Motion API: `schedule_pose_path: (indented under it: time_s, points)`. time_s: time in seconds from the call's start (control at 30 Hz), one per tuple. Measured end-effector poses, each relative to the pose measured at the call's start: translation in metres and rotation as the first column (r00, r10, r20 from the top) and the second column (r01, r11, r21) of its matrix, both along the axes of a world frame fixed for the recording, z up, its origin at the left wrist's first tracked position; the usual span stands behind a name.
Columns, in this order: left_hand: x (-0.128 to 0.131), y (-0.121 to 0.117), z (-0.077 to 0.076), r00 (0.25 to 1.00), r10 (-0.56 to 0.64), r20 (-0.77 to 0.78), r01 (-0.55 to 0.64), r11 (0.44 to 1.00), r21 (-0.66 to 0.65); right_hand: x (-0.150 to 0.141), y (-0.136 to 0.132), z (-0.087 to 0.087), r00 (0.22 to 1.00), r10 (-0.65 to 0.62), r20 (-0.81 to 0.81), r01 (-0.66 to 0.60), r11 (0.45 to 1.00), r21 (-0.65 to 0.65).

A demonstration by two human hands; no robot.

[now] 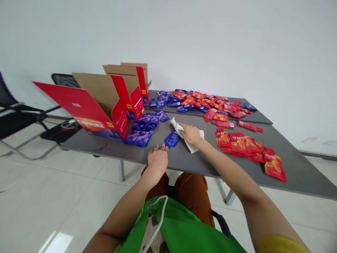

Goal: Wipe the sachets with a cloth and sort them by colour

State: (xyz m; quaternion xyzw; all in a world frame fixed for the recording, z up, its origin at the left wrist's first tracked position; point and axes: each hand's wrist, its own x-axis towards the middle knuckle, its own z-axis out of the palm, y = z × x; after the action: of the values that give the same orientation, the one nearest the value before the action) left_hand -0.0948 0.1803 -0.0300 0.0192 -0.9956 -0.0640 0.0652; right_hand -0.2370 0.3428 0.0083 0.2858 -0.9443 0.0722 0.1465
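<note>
My right hand [191, 135] lies palm down on a white cloth [176, 125] spread on the grey table [295, 168], fingers pressed onto it. One blue sachet [172, 139] lies just left of the cloth. My left hand [157, 160] rests at the table's near edge, its fingertips touching the sachet's near corner, fingers stretched out and holding nothing.
Open red cardboard boxes [105, 105] stand at the left of the table with blue sachets [142, 131] before them. Red sachets [244, 144] lie in rows at the right, and a mixed pile [200, 102] at the back. Black chairs [15, 112] stand at the far left.
</note>
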Motion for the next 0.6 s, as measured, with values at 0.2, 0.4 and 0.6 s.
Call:
schedule_pose_path:
  time_s: [0.2,0.4,0.6]
  points:
    - [0.001,0.008,-0.004,0.999,0.021,-0.035,-0.022,0.999,-0.045,0.043,-0.021,-0.027,0.895,0.445,0.029,-0.446,0.895,0.026]
    - [0.003,0.044,0.012,0.988,0.153,0.008,-0.149,0.972,-0.18,0.0,-0.034,-0.025,0.966,0.259,0.011,-0.259,0.966,0.023]
    - [0.001,0.035,0.019,0.994,0.101,0.049,-0.096,0.992,-0.083,-0.026,-0.027,-0.009,0.964,-0.194,0.183,0.217,0.97,-0.11]
